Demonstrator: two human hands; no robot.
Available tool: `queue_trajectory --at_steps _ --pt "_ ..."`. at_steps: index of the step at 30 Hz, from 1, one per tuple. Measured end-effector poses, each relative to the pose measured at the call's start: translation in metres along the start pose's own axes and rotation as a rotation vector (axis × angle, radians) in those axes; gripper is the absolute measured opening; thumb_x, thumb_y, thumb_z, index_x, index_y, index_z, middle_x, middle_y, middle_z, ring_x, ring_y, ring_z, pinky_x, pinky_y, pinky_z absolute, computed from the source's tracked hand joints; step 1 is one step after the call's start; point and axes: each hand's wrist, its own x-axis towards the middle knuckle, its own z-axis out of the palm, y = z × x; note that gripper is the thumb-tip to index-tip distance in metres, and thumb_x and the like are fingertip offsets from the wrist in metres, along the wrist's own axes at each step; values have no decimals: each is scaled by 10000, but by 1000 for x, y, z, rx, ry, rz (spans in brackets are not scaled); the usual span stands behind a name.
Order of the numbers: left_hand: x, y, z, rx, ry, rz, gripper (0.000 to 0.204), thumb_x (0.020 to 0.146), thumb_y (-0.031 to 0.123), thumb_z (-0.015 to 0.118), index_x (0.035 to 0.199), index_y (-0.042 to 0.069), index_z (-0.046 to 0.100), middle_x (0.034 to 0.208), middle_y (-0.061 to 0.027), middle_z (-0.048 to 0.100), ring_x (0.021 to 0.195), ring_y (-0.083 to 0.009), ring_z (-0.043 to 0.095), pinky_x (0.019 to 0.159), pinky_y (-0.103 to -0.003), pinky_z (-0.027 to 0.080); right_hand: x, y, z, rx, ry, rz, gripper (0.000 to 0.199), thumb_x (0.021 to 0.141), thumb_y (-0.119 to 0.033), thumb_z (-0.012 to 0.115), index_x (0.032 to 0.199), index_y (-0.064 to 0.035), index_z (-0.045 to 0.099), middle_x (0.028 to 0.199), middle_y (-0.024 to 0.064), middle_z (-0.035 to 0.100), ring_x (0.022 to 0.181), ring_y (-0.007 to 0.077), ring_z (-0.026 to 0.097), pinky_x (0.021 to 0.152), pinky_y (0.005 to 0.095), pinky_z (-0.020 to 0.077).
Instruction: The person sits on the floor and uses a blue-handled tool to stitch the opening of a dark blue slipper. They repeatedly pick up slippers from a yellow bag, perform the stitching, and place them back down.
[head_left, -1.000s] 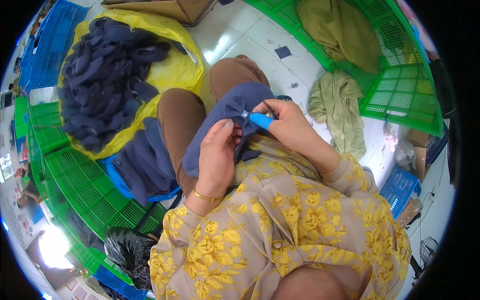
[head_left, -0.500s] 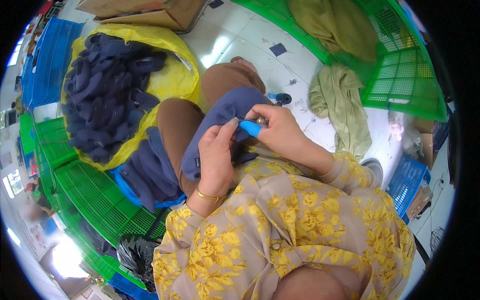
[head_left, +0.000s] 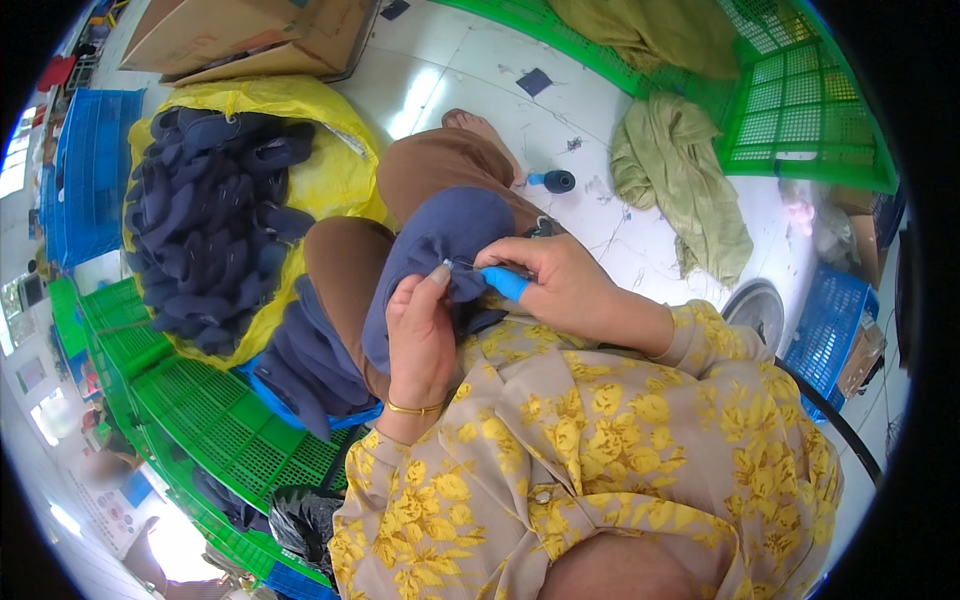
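A navy fabric piece, rounded at its far end and padded-looking, lies across my lap over the brown trousers. My left hand pinches its cloth between thumb and fingers, gathering it into puckers. Close by on the right, my right hand has thumb and forefinger pressed together beside the gathered cloth. A blue wrap covers one of its fingers. A thin thread-like line shows between the two hands, but what the right fingertips grip is too small to make out.
At left, a yellow sack holds many navy pieces; more navy pieces are stacked beside my leg. Green crates stand left and far right. A thread spool, olive cloth and cardboard box are on the floor.
My right hand has drawn slightly away from the left, and the cloth between them is now puckered. The whole view has shifted a little.
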Motion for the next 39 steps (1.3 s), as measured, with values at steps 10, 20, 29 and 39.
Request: queue_trajectory --at_steps 10,20,29,39 --pt "-2 2 6 -16 7 0 283 924 82 613 680 140 481 699 63 480 692 -43 422 689 -214 369 5 -6 -5 -108 -52 12 148 865 -53 624 1004 -20 664 757 106 652 650 140 577 622 287 467" --pt "-2 -3 -3 -16 -5 -13 257 927 89 615 702 135 500 731 54 516 708 -50 449 712 -221 387 11 -12 -2 -193 -65 41 205 813 -41 608 1011 -43 661 812 162 664 694 287 626 653 348 487" --pt "2 -13 -16 -193 -71 -22 127 908 73 615 787 99 586 877 -3 626 843 -93 548 837 -269 430 6 8 17 -156 96 -139 224 792 -35 591 998 -110 638 793 127 661 710 336 642 629 412 495" --pt "1 -16 -23 -183 -188 -19 49 945 115 588 898 118 575 1018 12 622 999 -105 542 959 -303 396 1 7 22 -77 99 -82 220 782 8 577 983 -78 603 773 138 644 694 323 647 606 389 492"
